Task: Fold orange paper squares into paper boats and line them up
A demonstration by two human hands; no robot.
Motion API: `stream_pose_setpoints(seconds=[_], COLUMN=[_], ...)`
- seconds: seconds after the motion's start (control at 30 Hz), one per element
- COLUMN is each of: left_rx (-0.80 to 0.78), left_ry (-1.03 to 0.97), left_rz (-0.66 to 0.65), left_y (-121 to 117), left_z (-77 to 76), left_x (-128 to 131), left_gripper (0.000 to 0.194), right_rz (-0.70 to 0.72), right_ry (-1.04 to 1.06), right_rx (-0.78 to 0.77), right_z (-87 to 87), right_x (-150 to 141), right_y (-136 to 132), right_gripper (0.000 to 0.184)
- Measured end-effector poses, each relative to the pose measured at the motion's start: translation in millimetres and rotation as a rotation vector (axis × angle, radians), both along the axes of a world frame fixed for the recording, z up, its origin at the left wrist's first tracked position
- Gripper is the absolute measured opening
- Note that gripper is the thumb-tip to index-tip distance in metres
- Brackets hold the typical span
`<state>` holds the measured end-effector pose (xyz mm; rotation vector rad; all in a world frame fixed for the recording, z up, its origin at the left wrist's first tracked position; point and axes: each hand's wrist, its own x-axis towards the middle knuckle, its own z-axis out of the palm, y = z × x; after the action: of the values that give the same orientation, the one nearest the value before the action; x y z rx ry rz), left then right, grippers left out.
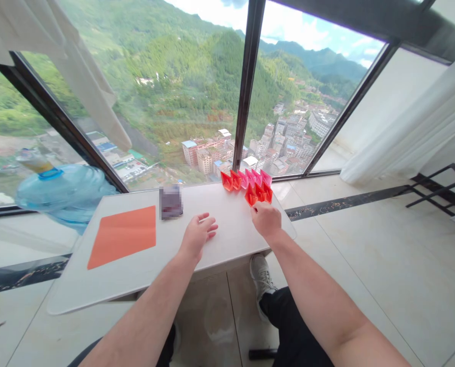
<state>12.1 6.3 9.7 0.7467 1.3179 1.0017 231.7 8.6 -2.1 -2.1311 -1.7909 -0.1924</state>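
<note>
Big window (248, 76) behind, white tabletop (231, 242) below it. Blue water jug (72, 191) past the tabletop's left end, orange sheet (126, 237) flat near that end. Nothing crowds the hands there.

Left hand (199, 235): over the middle of the tabletop, fingers loosely spread and slightly bent, nothing in it. Fine parked there, well apart from the paper; it could steady the neighbouring pieces if they slide.

Right hand (267, 220): fingers curled in, fingertips at the nearest edge of the front row. Touching or just beside it; can't tell whether paper is pinched, the hand covers the contact.

Dark pixelated item (171, 202), unreadable, between orange sheet and left hand, off the working side.

Smallest: folded paper pieces, at the far right part of the tabletop. Back row has red pieces (227, 181) then pink pieces (253, 177); front row of red pieces (258, 193) sits close before it, at its right part.

Handling, my judgement: light fingertip contact, low on the fold; thin paper likely crushes if squeezed. Small straight nudges, wrist clear of the row. Pieces sit tight together, so a sideways push probably shifts several. Let go by opening the fingers outward, no drag.
</note>
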Motion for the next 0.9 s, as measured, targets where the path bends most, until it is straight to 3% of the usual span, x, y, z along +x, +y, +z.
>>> stream_pose_setpoints(seconds=[0.47, 0.9], left_rx=[-0.003, -0.004], left_ry=[0.03, 0.025], left_rz=[-0.019, -0.007], left_y=[-1.7, -2.0], left_z=[4.2, 3.2], left_x=[0.4, -0.5], left_gripper=[0.046, 0.045], right_rz=[0.016, 0.028], right_ry=[-0.053, -0.053], right_rx=[-0.071, -0.095], right_z=[-7.9, -5.1], right_x=[1.9, 0.7], right_y=[9.0, 9.7], right_gripper=[0.032, 0.026])
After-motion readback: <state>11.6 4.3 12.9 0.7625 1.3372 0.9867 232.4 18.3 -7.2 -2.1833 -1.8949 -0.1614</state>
